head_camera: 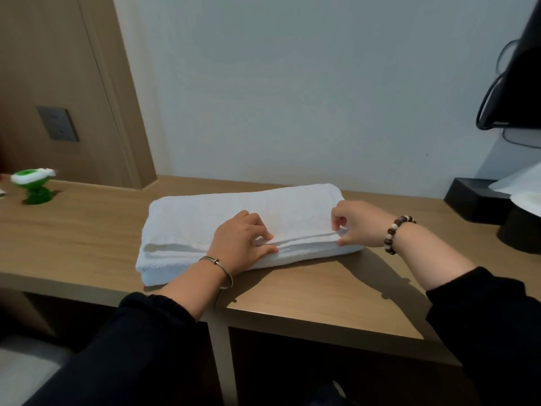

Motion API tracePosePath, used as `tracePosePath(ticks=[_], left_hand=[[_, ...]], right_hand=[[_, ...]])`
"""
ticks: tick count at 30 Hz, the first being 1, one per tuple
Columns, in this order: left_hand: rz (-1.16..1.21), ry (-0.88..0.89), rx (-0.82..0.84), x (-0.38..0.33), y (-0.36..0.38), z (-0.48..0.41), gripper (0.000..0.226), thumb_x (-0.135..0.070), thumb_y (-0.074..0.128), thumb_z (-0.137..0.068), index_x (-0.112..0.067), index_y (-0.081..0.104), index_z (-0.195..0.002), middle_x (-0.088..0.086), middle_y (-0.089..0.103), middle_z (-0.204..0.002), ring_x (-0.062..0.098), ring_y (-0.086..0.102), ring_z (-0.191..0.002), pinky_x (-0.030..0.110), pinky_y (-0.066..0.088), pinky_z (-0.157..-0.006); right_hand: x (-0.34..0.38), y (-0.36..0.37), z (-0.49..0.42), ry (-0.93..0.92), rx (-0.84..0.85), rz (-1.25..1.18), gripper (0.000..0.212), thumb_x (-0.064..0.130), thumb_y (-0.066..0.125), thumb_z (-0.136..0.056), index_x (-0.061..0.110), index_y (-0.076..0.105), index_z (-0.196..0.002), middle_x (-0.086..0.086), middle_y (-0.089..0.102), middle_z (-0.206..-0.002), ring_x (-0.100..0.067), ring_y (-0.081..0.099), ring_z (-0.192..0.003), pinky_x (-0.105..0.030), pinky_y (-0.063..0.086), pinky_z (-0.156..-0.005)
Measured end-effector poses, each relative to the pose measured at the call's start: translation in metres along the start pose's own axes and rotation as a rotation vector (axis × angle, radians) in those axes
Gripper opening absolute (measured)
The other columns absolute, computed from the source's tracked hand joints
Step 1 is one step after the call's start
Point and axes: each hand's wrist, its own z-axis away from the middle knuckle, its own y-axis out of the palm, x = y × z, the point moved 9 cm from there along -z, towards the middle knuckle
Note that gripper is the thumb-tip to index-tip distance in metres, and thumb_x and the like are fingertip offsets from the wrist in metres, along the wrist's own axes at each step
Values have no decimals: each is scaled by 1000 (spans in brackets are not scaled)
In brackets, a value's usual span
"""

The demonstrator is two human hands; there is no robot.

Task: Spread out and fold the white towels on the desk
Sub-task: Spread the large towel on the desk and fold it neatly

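- The towel (234,212) lies flat on the desk (87,230), folded into a long, thick stack of several layers with one long edge toward us
- Our left hand (240,244) rests at the towel's near edge, about midway along it. The fingers are curled, and fingertips and thumb pinch the rim of the upper layer
- Our right hand (360,224) is at the same near edge, close to the towel's right end. Thumb and forefinger nip that same layer rim, and the other fingers are tucked in
- We judge the step to be opening the fold; the spreading is not yet done
- Handling, as we judge it: soft, limp cloth, light, with no stiffness. Any unsupported span will sag
- The rough pile should grip skin well, so slipping is unlikely. The towel is not fragile
- Take hold of the top layer's rim only, at two points well apart along the near edge
- Separate that rim from the layers beneath before lifting, or the whole stack may drag along
- A green object (33,186) stands well to the towel's left and a black box (474,200) well to its right. We keep the opening cloth away from both
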Motion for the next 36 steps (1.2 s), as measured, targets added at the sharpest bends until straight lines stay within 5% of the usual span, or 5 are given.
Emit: tracePosePath(ticks=[5,13,24,29,36], left_hand=[[40,-48,-17,5,-1,-1,21,-42,61,-87,-25,73,-89,-11,63,-97,10,51,-94,27,43,-67],[66,-101,-83,8,-6,1,22,-32,54,-93,-18,67,-82,-7,62,-83,13,52,-84,26,39,-62],[179,-105,-256,3,-24,6,18,-16,62,-88,-7,61,-72,2,57,-71,20,52,-70,33,41,-58],[63,209,-107,-34,-13,11,15,2,69,-76,-6,59,-68,7,60,-76,26,55,-70,36,47,-55],[42,205,-74,-31,-5,11,14,-1,66,-80,-9,57,-72,7,59,-76,25,53,-70,27,37,-58]], right_hand=[[-1,-1,4,-11,-55,68,18,20,71,-81,25,57,-71,10,53,-94,-11,51,-84,-23,38,-70],[25,-22,38,-214,-583,261,19,-7,80,-60,4,65,-58,-9,62,-67,-27,56,-55,-27,44,-47],[25,-7,38,-152,-631,376,29,-4,84,-58,3,56,-55,-13,56,-70,-29,54,-64,-35,46,-56],[22,-11,34,-107,-584,332,27,-3,86,-54,3,60,-52,-20,66,-91,-37,64,-82,-41,53,-66],[-10,-7,11,70,-433,107,40,12,71,-80,16,52,-114,-2,60,-92,-20,50,-80,-29,40,-68]])
